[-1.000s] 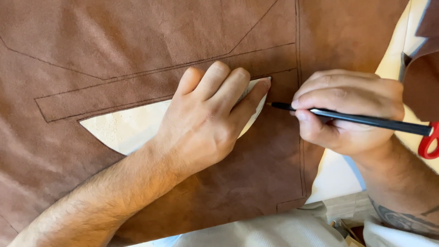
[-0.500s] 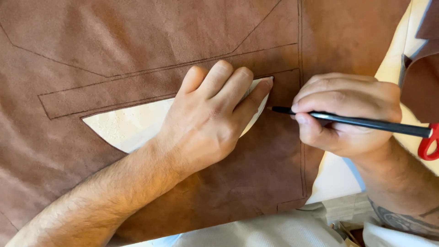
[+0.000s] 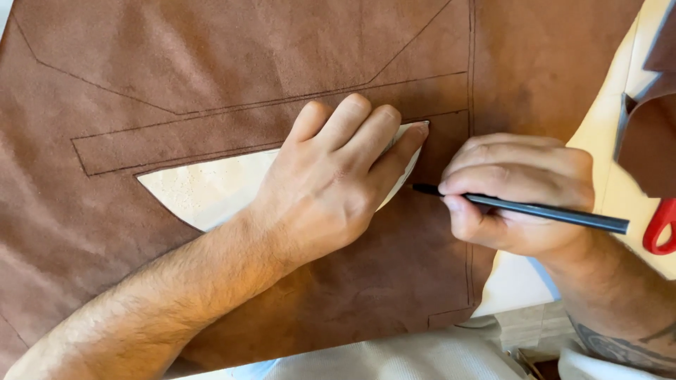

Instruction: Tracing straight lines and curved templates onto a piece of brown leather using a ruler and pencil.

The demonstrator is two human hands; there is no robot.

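Note:
A large sheet of brown suede covers the table, with dark traced outlines on it. A cream leaf-shaped pattern piece lies flat on the suede. My left hand presses down on the pattern's right half, fingers spread toward its pointed tip. My right hand grips a black pencil, whose tip touches the suede just right of the pattern's curved edge, below its tip.
A red scissor handle shows at the right edge. A second brown piece lies on a cream surface at the right. Light cloth runs along the near edge.
The pencil tip has slid a little down along the pattern's right edge. My left hand stays pressed on the pattern.

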